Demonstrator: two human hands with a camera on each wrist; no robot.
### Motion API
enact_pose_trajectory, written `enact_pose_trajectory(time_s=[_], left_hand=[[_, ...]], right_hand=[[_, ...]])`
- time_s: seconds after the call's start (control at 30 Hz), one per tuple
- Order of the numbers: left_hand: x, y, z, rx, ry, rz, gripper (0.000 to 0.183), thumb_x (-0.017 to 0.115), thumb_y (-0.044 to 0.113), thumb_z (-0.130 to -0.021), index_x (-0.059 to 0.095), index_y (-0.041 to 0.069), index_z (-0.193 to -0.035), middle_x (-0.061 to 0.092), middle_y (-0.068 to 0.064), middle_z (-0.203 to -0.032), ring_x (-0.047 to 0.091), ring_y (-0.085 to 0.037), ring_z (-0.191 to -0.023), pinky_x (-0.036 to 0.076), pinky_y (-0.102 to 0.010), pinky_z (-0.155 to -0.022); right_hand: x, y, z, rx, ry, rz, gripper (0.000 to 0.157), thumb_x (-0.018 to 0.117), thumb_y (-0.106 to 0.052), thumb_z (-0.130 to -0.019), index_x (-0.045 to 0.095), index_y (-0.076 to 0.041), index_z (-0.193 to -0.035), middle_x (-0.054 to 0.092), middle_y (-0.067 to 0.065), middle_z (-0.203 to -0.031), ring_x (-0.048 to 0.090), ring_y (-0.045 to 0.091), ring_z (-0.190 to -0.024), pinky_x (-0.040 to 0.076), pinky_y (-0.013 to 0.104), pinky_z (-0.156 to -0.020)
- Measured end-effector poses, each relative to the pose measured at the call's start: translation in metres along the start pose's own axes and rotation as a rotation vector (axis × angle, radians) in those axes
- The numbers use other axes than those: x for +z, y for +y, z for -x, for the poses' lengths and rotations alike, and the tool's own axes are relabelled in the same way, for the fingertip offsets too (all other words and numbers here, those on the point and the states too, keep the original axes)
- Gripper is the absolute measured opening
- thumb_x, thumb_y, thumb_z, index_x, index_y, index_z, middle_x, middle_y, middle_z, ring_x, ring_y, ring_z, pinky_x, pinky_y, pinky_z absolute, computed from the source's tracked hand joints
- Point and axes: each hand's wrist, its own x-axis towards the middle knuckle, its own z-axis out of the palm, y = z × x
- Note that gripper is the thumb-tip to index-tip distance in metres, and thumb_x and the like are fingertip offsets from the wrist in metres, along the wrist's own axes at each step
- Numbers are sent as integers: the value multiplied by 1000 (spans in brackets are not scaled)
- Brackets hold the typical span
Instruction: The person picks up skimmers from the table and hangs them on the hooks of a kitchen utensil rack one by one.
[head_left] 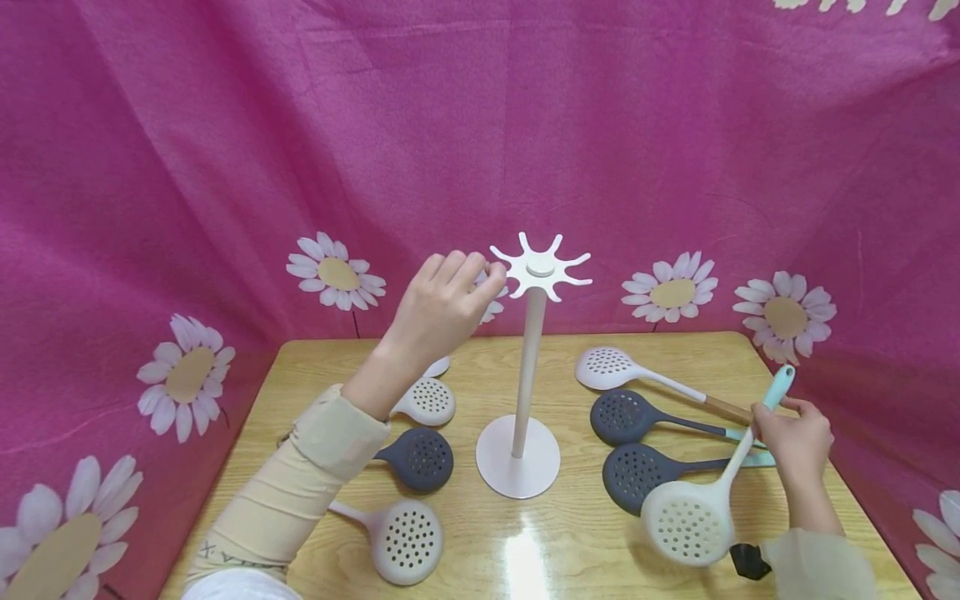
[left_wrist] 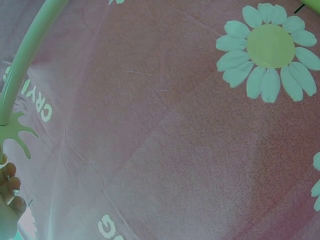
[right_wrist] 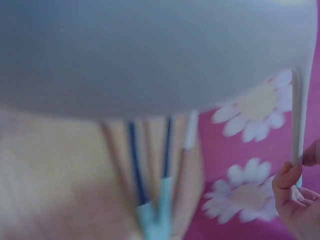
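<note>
A white utensil stand [head_left: 520,367] has a star-shaped top with several hooked arms. My left hand [head_left: 448,304] is at the left side of that top, fingers curled, seemingly pinching one arm; the fingertips are hidden from above. Its curled fingers also show beside the arms in the left wrist view. On the right, my right hand [head_left: 798,437] grips a cream skimmer [head_left: 688,523] by its handle, near the mint end. The skimmer's perforated head is tilted toward the front, above the table. Its pale underside fills the top of the right wrist view.
Right of the stand lie a white skimmer [head_left: 606,368] with a wooden handle and two dark skimmers [head_left: 621,416] with mint handle ends. On the left are a dark skimmer [head_left: 420,460], a light skimmer [head_left: 407,542] and others partly behind my forearm. Pink daisy cloth [head_left: 450,125] surrounds the wooden table.
</note>
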Motion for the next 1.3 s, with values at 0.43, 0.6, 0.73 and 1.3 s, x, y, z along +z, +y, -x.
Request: enact_pose_trajectory(time_s=[0.43,0.6,0.73,1.3], left_hand=[[-1,0,0,-10,-17,7,14,61,0,-79,59,8,-90,52,-5,-76,46,-19,-65,37,-27,-55],[-1,1,0,-12,-12,10,12,59,1,-81,60,8,-91,52,-5,-76,46,-19,-65,37,-27,-55],[0,1,0,-15,-11,19,12,57,0,-81,59,8,-91,51,-5,-76,46,-19,-65,37,-27,-55],[-1,1,1,-24,-22,22,10,55,2,-84,60,8,-91,52,-6,-76,47,-19,-66,37,-27,-55]], right_hand=[[-15,-90,12,-379,158,-200,43,60,-12,-76,57,2,-117,42,-36,-56,43,-20,-50,34,3,-55],[-19,-117,15,-487,172,-262,41,61,-8,-75,57,4,-115,45,-34,-62,46,-19,-54,38,2,-54],[-21,-138,18,-559,151,-296,41,60,-5,-75,56,6,-115,49,-25,-66,48,-16,-57,39,2,-56],[1,-211,36,-1041,-79,-217,39,60,5,-75,52,5,-113,66,22,-80,48,-20,-65,41,3,-59]])
